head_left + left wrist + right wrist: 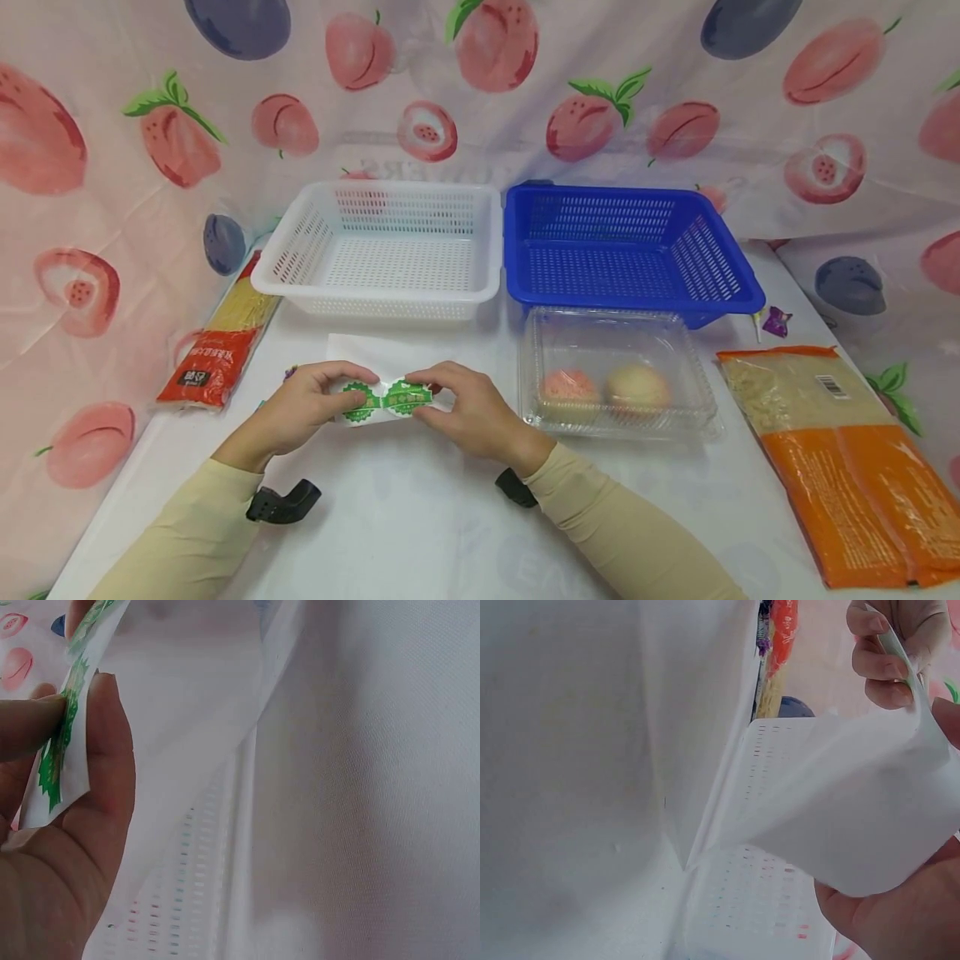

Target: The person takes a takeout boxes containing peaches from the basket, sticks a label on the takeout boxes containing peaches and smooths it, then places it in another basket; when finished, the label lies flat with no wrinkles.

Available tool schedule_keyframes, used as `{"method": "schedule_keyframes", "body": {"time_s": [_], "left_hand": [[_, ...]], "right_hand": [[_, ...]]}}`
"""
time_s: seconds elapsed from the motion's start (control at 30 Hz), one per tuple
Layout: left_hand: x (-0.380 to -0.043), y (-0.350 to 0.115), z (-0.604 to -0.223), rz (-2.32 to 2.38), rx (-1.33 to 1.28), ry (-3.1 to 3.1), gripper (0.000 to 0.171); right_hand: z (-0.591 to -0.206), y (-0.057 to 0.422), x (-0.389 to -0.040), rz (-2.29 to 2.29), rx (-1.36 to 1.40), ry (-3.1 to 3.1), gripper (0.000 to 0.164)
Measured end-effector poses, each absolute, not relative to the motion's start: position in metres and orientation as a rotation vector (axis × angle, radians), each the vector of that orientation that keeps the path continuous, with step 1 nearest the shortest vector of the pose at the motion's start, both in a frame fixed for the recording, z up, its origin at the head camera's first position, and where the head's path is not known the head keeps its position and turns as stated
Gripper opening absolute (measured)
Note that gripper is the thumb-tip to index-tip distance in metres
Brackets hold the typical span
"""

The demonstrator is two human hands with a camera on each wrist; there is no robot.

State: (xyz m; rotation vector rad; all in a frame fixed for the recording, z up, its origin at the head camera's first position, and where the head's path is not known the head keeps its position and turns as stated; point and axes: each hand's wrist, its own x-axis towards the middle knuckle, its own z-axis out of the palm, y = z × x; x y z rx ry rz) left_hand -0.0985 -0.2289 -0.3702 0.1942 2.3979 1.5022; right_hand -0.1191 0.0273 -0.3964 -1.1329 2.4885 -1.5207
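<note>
Both hands hold a white paper sheet [356,346] bearing green scalloped-edge stickers [408,398] with yellowish lettering. On its left side my left hand [307,408] pinches the paper between thumb and fingers, a grip also seen in the left wrist view on the green-printed strip [56,754]. Opposite, my right hand [476,408] pinches the other end of the same strip. The white back of the sheet [855,825] hangs between the hands in the right wrist view. Right of the hands stands a clear plastic box [607,337] with a pink round bun-like item [570,390] and a cream one [639,388] inside.
A white basket [375,300] and a blue basket [637,302] stand side by side at the back. A red-and-yellow packet [213,350] lies left. At right are an orange bag [855,492] and a small purple-wrapped piece [777,322].
</note>
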Motion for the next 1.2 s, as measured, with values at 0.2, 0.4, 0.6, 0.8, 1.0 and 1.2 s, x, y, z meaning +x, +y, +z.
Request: {"method": "schedule_keyframes", "body": {"time_s": [0.2, 0.4, 0.6, 0.8, 1.0, 1.2], "left_hand": [[-0.098, -0.228, -0.37, 1.483, 0.181, 2.404, 0.029], [-0.099, -0.229, -0.374, 1.453, 0.159, 2.415, 0.031], [-0.099, -0.233, -0.379, 1.388, 0.162, 2.459, 0.029], [-0.099, -0.237, -0.387, 1.351, 0.118, 2.46, 0.03], [-0.1, -0.238, -0.391, 1.287, 0.097, 2.466, 0.032], [-0.102, -0.239, -0.393, 1.244, 0.107, 2.465, 0.037]], "right_hand": [[-0.396, 0.027, -0.119, -1.555, -1.137, 2.545, 0.03], [-0.39, 0.028, -0.116, -1.684, -1.131, 2.481, 0.027], [-0.378, 0.034, -0.111, -1.74, -1.099, 2.463, 0.022], [-0.362, 0.051, -0.11, -1.733, -1.125, 2.539, 0.022], [-0.342, 0.085, -0.111, -1.675, -1.056, 2.59, 0.022], [-0.327, 0.117, -0.117, -1.545, -0.916, 2.705, 0.021]]}}
